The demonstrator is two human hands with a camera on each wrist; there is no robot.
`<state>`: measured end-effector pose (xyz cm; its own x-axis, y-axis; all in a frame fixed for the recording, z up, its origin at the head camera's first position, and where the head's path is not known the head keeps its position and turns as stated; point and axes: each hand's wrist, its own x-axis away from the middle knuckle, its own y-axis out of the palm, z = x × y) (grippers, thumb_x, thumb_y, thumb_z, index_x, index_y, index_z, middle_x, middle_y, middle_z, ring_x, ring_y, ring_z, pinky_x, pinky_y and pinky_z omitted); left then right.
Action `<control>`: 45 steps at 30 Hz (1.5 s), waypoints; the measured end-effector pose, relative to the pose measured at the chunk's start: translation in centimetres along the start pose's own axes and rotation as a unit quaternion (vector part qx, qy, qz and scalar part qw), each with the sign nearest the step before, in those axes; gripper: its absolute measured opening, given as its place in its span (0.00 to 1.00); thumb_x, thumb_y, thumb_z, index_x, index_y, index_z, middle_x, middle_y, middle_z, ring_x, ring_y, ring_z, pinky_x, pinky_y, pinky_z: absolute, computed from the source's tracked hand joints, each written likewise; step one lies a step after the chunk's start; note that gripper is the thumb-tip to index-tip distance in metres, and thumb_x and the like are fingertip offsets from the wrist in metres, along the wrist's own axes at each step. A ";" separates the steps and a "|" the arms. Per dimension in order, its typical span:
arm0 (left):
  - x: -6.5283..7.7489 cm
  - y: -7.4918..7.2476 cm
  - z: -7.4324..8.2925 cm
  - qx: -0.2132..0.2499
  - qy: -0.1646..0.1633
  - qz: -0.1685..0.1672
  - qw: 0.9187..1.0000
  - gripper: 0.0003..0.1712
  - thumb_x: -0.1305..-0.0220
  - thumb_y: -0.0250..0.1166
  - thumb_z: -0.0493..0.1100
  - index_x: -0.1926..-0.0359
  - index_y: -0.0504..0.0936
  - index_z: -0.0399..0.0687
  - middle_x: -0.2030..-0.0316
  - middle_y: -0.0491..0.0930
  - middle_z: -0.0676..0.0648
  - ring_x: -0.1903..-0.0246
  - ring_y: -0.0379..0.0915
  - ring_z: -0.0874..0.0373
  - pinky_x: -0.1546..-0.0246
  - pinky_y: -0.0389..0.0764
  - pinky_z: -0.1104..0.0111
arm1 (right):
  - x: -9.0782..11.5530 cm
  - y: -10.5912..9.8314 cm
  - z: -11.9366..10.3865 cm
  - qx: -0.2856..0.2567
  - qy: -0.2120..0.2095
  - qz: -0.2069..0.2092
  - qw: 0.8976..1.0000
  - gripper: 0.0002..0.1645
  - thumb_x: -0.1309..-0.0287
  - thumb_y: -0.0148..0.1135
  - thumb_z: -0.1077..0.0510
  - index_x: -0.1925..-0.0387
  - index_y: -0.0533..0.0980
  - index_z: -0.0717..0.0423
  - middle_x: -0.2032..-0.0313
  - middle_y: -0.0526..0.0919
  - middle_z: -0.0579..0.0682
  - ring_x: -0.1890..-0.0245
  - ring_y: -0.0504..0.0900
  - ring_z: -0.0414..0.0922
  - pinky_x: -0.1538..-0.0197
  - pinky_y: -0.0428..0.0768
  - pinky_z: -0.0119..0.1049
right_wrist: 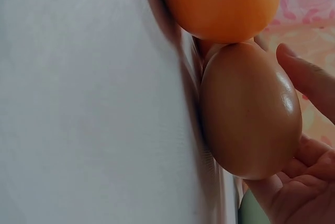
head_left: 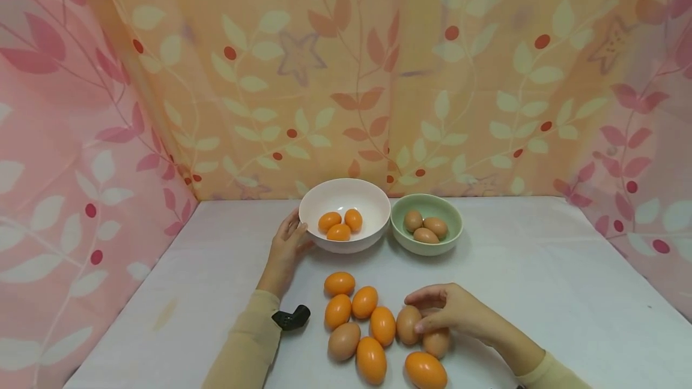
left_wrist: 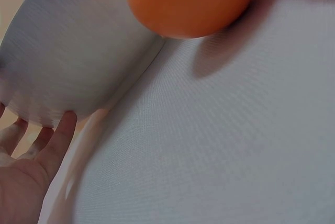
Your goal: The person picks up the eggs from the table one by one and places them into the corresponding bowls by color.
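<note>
My left hand (head_left: 286,251) rests against the left side of the white bowl (head_left: 346,188), its fingers (left_wrist: 60,140) fairly straight on the outer wall. Inside that bowl lie three orange eggs (head_left: 339,232). Low over the table, my right hand (head_left: 459,312) has its thumb and fingers around a brown egg (head_left: 408,325), which still sits among the others. A second brown egg (right_wrist: 251,111) lies under that hand, close to the wrist camera, and hides the fingers' contact there. A third brown egg (head_left: 344,341) is to the left.
Several loose orange eggs (head_left: 382,326) surround the brown ones on the white tabletop (head_left: 540,269). Right of the white bowl, almost touching it, stands a smaller green bowl (head_left: 427,248) with three brown eggs (head_left: 426,235). A patterned curtain (head_left: 346,77) rises behind the bowls.
</note>
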<state>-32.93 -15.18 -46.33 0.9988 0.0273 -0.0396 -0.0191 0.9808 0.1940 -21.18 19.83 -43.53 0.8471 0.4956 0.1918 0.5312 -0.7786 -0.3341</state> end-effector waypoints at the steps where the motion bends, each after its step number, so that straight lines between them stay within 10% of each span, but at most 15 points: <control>1: 0.0 0.0 0.0 0.001 0.001 -0.001 1.000 0.35 0.26 0.57 0.46 0.23 0.56 0.55 0.22 0.52 0.49 0.26 0.57 0.51 0.33 0.72 0.50 | 0.0 0.0 0.0 0.001 0.000 0.000 1.000 0.31 0.49 0.76 0.53 0.44 0.79 0.60 0.47 0.85 0.54 0.47 0.83 0.46 0.43 0.82 0.37; 45: -0.3 -0.2 -0.2 -0.002 -0.011 -0.001 1.000 0.34 0.26 0.56 0.47 0.23 0.56 0.57 0.22 0.52 0.51 0.26 0.57 0.52 0.32 0.72 0.52 | -0.4 0.7 0.1 0.072 -0.014 0.005 0.997 0.28 0.54 0.79 0.53 0.49 0.83 0.53 0.50 0.87 0.48 0.49 0.80 0.45 0.39 0.76 0.51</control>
<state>-33.23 -15.35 -46.54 0.9996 0.0208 -0.0175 -0.0171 0.9818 0.1891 -21.19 19.15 -43.96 0.8504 0.5001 0.1633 0.5135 -0.7215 -0.4646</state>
